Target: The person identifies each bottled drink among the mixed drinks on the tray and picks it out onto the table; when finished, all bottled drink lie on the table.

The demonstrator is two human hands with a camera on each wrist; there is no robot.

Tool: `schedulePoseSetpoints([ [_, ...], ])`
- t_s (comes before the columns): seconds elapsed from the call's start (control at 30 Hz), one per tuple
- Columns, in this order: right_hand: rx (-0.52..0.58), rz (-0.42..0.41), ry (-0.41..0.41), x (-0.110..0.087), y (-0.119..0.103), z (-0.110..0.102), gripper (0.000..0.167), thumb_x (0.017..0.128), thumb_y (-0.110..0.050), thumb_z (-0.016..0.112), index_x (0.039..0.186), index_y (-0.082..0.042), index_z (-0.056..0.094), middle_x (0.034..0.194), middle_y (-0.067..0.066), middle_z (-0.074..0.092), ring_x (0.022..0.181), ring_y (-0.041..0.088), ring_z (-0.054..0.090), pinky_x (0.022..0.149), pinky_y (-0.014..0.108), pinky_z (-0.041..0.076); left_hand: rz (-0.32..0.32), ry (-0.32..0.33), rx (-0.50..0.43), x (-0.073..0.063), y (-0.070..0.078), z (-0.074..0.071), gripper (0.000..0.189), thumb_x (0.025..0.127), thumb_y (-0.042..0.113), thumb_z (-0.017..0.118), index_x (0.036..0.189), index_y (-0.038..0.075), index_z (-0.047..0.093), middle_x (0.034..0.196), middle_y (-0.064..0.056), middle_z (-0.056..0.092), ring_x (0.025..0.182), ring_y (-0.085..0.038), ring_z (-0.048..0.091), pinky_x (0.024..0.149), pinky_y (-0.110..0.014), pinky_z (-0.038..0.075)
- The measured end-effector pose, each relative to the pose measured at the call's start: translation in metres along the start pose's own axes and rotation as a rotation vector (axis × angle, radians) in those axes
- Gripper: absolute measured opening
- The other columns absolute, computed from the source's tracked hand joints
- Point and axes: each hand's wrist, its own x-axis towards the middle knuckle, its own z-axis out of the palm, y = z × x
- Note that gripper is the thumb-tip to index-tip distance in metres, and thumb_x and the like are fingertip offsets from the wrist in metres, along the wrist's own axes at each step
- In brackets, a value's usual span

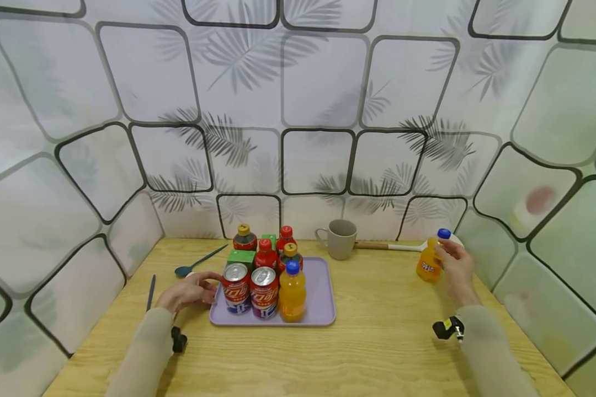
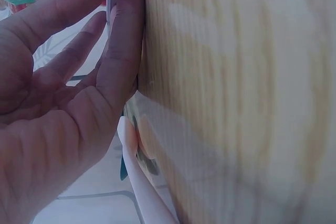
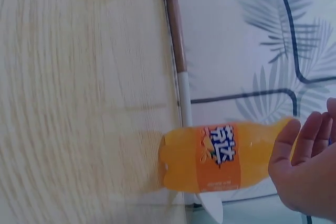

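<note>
Fanta bottle (image 1: 429, 266), far right: held by neck in curled right grip (image 1: 458, 269); pinched lilac tray (image 1: 320, 289) by left rim in narrowed left grip (image 1: 190, 290).

Shiny metal cans (image 1: 237, 289), smooth plastic bottles (image 1: 429, 264), matt tray (image 1: 319, 292), wood-grain table (image 1: 377, 331).
</note>
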Motion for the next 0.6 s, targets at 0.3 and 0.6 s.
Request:
schedulePoseSetpoints([
  [0.3, -0.089, 0.023, -0.292, -0.017, 0.016, 0.027, 0.011, 0.093, -0.014, 0.066, 0.095, -0.025, 0.067, 0.081, -0.014, 0.065, 0.076, 0.001, 0.061, 0.07, 0.017, 0.055, 0.002, 0.006, -0.039, -0.001, -0.001, 0.001, 0.066, 0.078, -0.009, 0.067, 0.139, 0.002, 0.046, 0.105, -0.014, 0.053, 0.088, -0.022, 0.057, 0.076, -0.035, 0.057],
  [0.6, -0.16, 0.115, -0.489, -0.039, 0.036, 0.051, 0.018, 0.097, -0.02, 0.06, 0.115, -0.018, 0.062, 0.093, -0.015, 0.065, 0.089, 0.005, 0.062, 0.082, 0.023, 0.055, 0.001, 0.024, -0.059, 0.0, -0.001, 0.001, 0.063, 0.078, -0.011, 0.066, 0.137, 0.002, 0.049, 0.104, -0.015, 0.053, 0.086, -0.022, 0.057, 0.074, -0.034, 0.056],
])
